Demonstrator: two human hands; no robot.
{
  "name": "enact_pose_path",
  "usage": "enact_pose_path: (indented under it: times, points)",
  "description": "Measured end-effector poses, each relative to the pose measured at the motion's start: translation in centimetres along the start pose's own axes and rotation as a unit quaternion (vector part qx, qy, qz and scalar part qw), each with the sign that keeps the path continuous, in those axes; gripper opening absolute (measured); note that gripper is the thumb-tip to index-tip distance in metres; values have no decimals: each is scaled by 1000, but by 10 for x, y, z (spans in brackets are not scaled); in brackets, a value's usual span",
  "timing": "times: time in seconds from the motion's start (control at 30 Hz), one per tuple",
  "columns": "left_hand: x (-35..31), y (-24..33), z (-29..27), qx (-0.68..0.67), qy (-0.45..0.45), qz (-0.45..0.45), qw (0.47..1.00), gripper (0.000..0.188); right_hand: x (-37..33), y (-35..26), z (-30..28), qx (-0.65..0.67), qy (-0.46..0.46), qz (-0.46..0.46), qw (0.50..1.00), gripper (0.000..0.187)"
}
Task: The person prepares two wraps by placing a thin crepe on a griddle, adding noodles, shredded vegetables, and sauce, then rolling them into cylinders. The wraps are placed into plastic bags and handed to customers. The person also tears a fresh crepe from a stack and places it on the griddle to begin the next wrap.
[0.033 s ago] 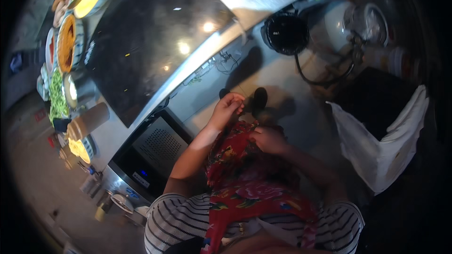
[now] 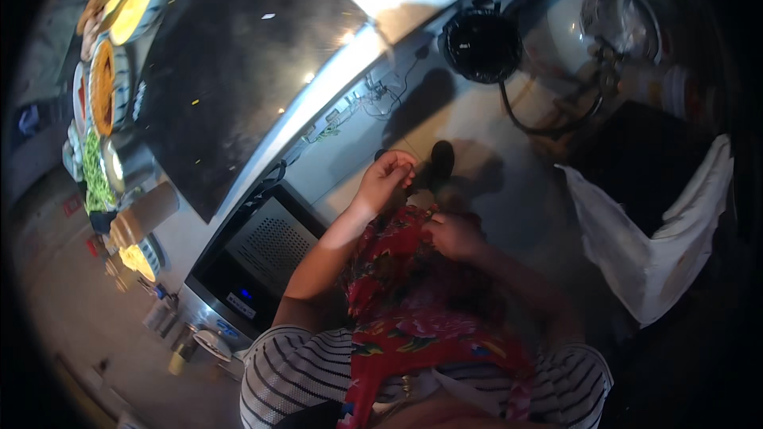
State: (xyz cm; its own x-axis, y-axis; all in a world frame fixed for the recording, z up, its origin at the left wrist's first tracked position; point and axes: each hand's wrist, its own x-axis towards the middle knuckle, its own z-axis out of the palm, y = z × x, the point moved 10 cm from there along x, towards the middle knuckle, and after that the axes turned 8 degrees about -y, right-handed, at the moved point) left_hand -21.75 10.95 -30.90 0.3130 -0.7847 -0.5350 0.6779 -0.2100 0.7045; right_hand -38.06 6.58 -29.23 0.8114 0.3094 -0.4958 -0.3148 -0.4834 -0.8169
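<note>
My left hand (image 2: 387, 180) is held out in front of me, just past the lower end of the red floral apron (image 2: 397, 270) that I wear. Its fingers are curled in toward the thumb; whatever may be between them is too small to make out. Closed fingers of my right hand (image 2: 456, 237) press on the bunched edge of the apron cloth. Both hands are over the floor, to the right of a counter with a large dark flat griddle (image 2: 238, 71).
Bowls of yellow strips (image 2: 131, 12), orange sauce (image 2: 103, 87) and shredded greens (image 2: 97, 175) line the griddle's far left side, near a brown-capped bottle (image 2: 147, 214). Under the counter sits a perforated metal appliance (image 2: 270, 238). A black-lined bin (image 2: 481, 46) and a white-lined box (image 2: 628, 262) stand right.
The counter, griddle and bowls have shifted slightly left in view, and the white-lined box slightly right. Both hands keep nearly the same pose.
</note>
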Motion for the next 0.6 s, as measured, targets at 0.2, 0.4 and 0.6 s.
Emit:
enact_pose_path:
  times: [0.2,0.4,0.6]
  points:
    - [84,-46,-22,211,32,-18,977,13,-3,99,49,106,161,68,979,24]
    - [98,-12,-113,367,215,99,900,14,-6,138,63,138,203,139,959,20]
    - [67,173,-194,780,400,291,384,40,15,122,41,119,198,134,964,22]
